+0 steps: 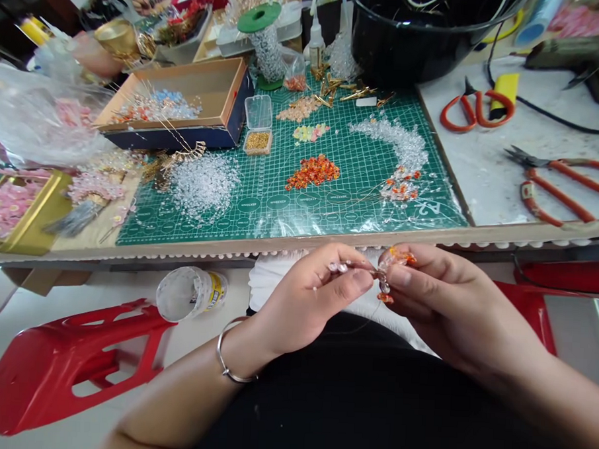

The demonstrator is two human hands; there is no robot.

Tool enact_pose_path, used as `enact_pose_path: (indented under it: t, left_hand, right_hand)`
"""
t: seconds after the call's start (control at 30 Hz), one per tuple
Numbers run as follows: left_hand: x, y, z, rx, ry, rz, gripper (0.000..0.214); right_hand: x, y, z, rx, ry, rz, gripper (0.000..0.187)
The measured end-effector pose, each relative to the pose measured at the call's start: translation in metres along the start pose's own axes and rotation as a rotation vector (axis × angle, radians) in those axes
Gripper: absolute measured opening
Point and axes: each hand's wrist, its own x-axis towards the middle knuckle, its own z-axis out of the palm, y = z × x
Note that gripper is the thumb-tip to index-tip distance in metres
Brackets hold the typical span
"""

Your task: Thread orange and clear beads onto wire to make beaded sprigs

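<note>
I hold the orange bead sprig [385, 274] just below the tabletop [499, 187] edge, long axis roughly level, wire end pointing left. My hands are together: left hand [306, 304] and right hand [445, 304] both pinch it.

the hands [308, 304] [455, 307] partly hide the small orange bead strand [396, 257].

The orange beaded sprig [400, 257] shows glossy, translucent beads on thin metal wire. On the far side, the green cutting mat [333, 140] has a matt surface under shiny clear film, and the open box [186, 80] is plain brown card. The bowl [401, 37] is glossy black, the near-left stool [69, 373] smooth red plastic, and the bangle [220, 353] polished metal.
</note>
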Motion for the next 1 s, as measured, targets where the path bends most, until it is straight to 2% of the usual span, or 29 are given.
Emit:
enact_pose_path:
  t: [0.07, 0.13, 0.2, 0.33, 0.4, 0.47, 0.63, 0.8, 0.9, 1.0]
  left_hand:
    - [0.0, -0.004, 0.0, -0.04, 0.005, -0.007, 0.023]
    - [-0.001, -0.004, 0.002, 0.009, 0.009, 0.0, 0.023]
    - [-0.003, 0.0, 0.003, 0.207, 0.02, 0.066, 0.023]
    - [-0.007, 0.008, 0.005, 0.69, 0.045, 0.36, 0.016]
    - [-0.008, 0.009, 0.005, 0.829, 0.041, 0.444, 0.013]
    - [-0.01, 0.01, 0.005, 0.889, 0.052, 0.471, 0.015]
    - [-0.011, 0.008, 0.006, 0.757, 0.093, 0.405, 0.022]
    - [-0.008, 0.001, 0.006, 0.487, 0.213, 0.296, 0.019]
    - [-0.004, -0.001, 0.005, 0.415, 0.199, 0.279, 0.016]
    - [0.0, -0.001, 0.004, 0.36, 0.172, 0.197, 0.019]
  right_hand:
    - [0.002, 0.0, 0.002, 0.029, 0.011, 0.0, 0.026]
    - [0.003, 0.0, 0.004, 0.041, 0.029, -0.022, 0.028]
    - [0.003, 0.0, 0.005, 0.046, 0.049, -0.052, 0.028]
    - [0.001, 0.002, 0.005, 0.004, 0.118, -0.115, 0.024]
    - [0.0, 0.002, 0.003, -0.02, 0.145, -0.138, 0.023]
    - [-0.002, 0.003, 0.002, -0.07, 0.16, -0.161, 0.021]
    - [-0.004, 0.004, -0.001, -0.223, 0.174, -0.182, 0.017]
    - [-0.004, 0.004, -0.001, -0.178, 0.114, -0.096, 0.025]
    - [-0.004, 0.003, 0.001, -0.124, 0.084, -0.068, 0.027]
    - [-0.001, 0.003, 0.002, -0.128, 0.115, -0.075, 0.028]
